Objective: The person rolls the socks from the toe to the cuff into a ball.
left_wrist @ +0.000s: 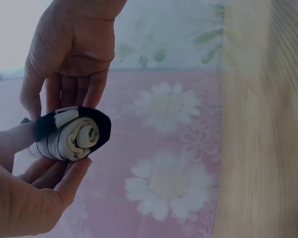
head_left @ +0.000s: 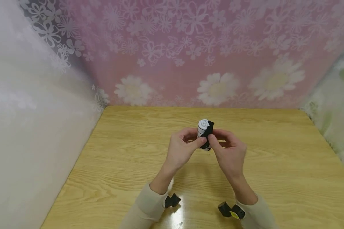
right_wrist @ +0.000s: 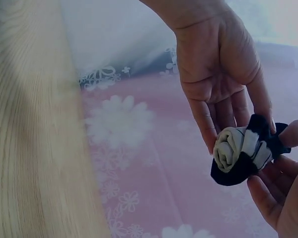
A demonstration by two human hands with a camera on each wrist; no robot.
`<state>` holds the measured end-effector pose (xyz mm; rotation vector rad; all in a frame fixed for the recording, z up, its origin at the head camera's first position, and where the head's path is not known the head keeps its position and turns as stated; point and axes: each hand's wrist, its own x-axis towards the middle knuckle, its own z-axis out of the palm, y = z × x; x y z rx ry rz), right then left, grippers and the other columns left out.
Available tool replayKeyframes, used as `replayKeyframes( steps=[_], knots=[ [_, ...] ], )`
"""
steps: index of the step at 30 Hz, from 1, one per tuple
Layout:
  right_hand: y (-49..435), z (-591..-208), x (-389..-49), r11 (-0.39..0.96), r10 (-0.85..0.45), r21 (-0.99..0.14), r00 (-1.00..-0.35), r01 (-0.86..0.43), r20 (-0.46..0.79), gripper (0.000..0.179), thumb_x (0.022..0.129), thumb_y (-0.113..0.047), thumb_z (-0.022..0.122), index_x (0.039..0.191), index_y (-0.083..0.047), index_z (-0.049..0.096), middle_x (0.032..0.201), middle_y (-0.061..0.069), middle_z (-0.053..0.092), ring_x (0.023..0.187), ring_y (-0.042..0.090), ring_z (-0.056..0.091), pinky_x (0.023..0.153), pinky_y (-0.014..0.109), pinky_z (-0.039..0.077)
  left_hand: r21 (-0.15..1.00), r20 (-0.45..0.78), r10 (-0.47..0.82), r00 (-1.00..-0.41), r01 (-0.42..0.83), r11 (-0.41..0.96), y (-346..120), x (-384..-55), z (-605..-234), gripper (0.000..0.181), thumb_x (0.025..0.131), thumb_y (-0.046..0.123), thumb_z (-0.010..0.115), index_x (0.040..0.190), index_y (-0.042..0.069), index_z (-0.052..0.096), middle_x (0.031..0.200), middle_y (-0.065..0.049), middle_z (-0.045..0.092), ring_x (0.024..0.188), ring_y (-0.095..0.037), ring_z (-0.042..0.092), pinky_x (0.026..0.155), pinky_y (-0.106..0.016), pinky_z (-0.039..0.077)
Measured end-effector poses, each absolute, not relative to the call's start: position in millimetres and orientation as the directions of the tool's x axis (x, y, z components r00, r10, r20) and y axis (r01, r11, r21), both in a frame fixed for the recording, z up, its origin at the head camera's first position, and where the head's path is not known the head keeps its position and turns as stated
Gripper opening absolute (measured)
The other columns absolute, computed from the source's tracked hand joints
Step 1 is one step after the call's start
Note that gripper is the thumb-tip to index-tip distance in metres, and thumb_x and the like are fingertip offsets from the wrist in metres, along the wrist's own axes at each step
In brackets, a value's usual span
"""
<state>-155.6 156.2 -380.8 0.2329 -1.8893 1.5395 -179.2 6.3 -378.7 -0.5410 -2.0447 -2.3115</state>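
Observation:
A rolled sock (head_left: 203, 124), white with thin dark stripes and a black section, is held up between both hands over the table. My left hand (head_left: 180, 151) grips it from the left, thumb on the near side and fingers behind. From the right, my right hand (head_left: 230, 155) pinches the black fabric with its thumb, fingers bent round the back. In the left wrist view the coiled end of the sock (left_wrist: 84, 138) faces the camera, black cloth wrapping part of it. The right wrist view shows the sock roll (right_wrist: 229, 151) with a black-and-white banded flap along its side.
Below the hands lies a wood-grain table (head_left: 126, 171). A pink floral backdrop (head_left: 166, 73) rises behind its far edge, with a pale panel (head_left: 37, 121) at the left and another (head_left: 338, 111) at the right. Black devices (head_left: 225, 209) sit at both wrists.

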Motion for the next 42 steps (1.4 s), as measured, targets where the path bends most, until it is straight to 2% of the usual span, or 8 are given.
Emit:
replayKeyframes(
  steps=[5, 10, 16, 20, 26, 29, 35, 42],
  knots=[
    [157.1, -382.6, -158.4, 0.288, 0.29, -0.836, -0.789, -0.467, 0.541, 0.011, 0.088, 0.003, 0.067, 0.097, 0.003, 0.075, 0.085, 0.014, 0.072, 0.065, 0.002, 0.065, 0.059, 0.014, 0.051, 0.969, 0.241, 0.222, -0.945, 0.221, -0.108, 5.5, -179.5, -379.1, 0.024, 0.09, 0.008, 0.072, 0.112, 0.0, 0.071, 0.103, -0.016, 0.073, 0.092, -0.016, 0.07, 0.079, -0.029, 0.058],
    [161.5, -382.6, -158.5, 0.237, 0.282, -0.885, -0.843, -0.401, 0.458, 0.008, 0.088, 0.006, 0.064, 0.092, 0.006, 0.07, 0.082, 0.004, 0.069, 0.062, 0.009, 0.065, 0.057, 0.02, 0.055, 0.975, 0.223, 0.231, -0.947, 0.213, -0.064, 7.2, -180.3, -384.8, 0.023, 0.092, 0.009, 0.07, 0.113, 0.0, 0.07, 0.1, -0.015, 0.074, 0.087, -0.015, 0.07, 0.073, -0.025, 0.056],
    [161.8, -385.1, -163.4, 0.179, 0.251, -0.934, -0.904, -0.308, 0.346, 0.015, 0.088, 0.008, 0.063, 0.101, 0.007, 0.056, 0.087, 0.005, 0.061, 0.068, 0.009, 0.065, 0.058, 0.028, 0.058, 0.894, 0.39, 0.202, -0.898, 0.422, 0.15, 14.8, -179.9, -391.3, 0.026, 0.094, 0.008, 0.067, 0.118, -0.001, 0.068, 0.105, -0.014, 0.073, 0.089, -0.015, 0.069, 0.073, -0.022, 0.056],
    [159.4, -388.0, -170.8, 0.138, 0.266, -0.931, -0.893, -0.338, 0.364, 0.023, 0.087, 0.012, 0.063, 0.103, 0.007, 0.048, 0.087, 0.007, 0.06, 0.069, 0.008, 0.065, 0.055, 0.026, 0.057, 0.8, 0.477, 0.203, -0.855, 0.518, 0.303, 18.2, -180.8, -389.7, 0.028, 0.095, 0.009, 0.065, 0.121, -0.001, 0.066, 0.104, -0.013, 0.073, 0.084, -0.013, 0.066, 0.066, -0.019, 0.052],
    [151.8, -397.7, -174.3, 0.362, 0.195, -0.799, -0.799, -0.481, 0.569, 0.015, 0.079, 0.017, 0.062, 0.088, 0.006, 0.057, 0.085, 0.011, 0.06, 0.075, 0.006, 0.063, 0.054, 0.011, 0.048, 0.93, 0.289, 0.193, -0.938, 0.323, 0.175, 14.2, -183.5, -384.9, 0.029, 0.097, 0.009, 0.061, 0.126, 0.002, 0.062, 0.107, -0.013, 0.072, 0.085, -0.013, 0.067, 0.063, -0.021, 0.054],
    [148.7, -402.2, -172.2, 0.433, 0.178, -0.771, -0.794, -0.467, 0.581, 0.014, 0.079, 0.016, 0.062, 0.087, 0.005, 0.064, 0.085, 0.014, 0.064, 0.076, 0.007, 0.063, 0.057, 0.01, 0.048, 0.964, 0.213, 0.179, -0.96, 0.237, 0.123, 12.5, -183.8, -385.7, 0.03, 0.097, 0.008, 0.061, 0.126, 0.004, 0.057, 0.11, -0.014, 0.072, 0.09, -0.013, 0.069, 0.066, -0.024, 0.056],
    [151.6, -405.2, -169.1, 0.408, 0.199, -0.847, -0.872, -0.341, 0.448, 0.032, 0.08, 0.013, 0.065, 0.111, 0.006, 0.067, 0.087, 0.018, 0.068, 0.073, 0.005, 0.062, 0.058, 0.011, 0.051, 0.967, 0.212, 0.176, -0.961, 0.232, 0.106, 14.0, -182.3, -391.8, 0.015, 0.097, 0.008, 0.062, 0.11, 0.006, 0.055, 0.101, -0.015, 0.073, 0.087, -0.015, 0.069, 0.066, -0.023, 0.055],
    [155.1, -406.5, -170.1, 0.525, 0.087, -0.742, -0.841, -0.417, 0.534, 0.046, 0.078, 0.016, 0.064, 0.123, 0.009, 0.064, 0.091, 0.017, 0.062, 0.074, 0.019, 0.063, 0.062, 0.007, 0.049, 0.97, 0.214, 0.182, -0.96, 0.231, 0.078, 12.0, -186.5, -398.9, 0.01, 0.098, 0.013, 0.063, 0.099, 0.004, 0.057, 0.085, -0.015, 0.071, 0.072, -0.014, 0.062, 0.055, -0.021, 0.047]
  ],
)
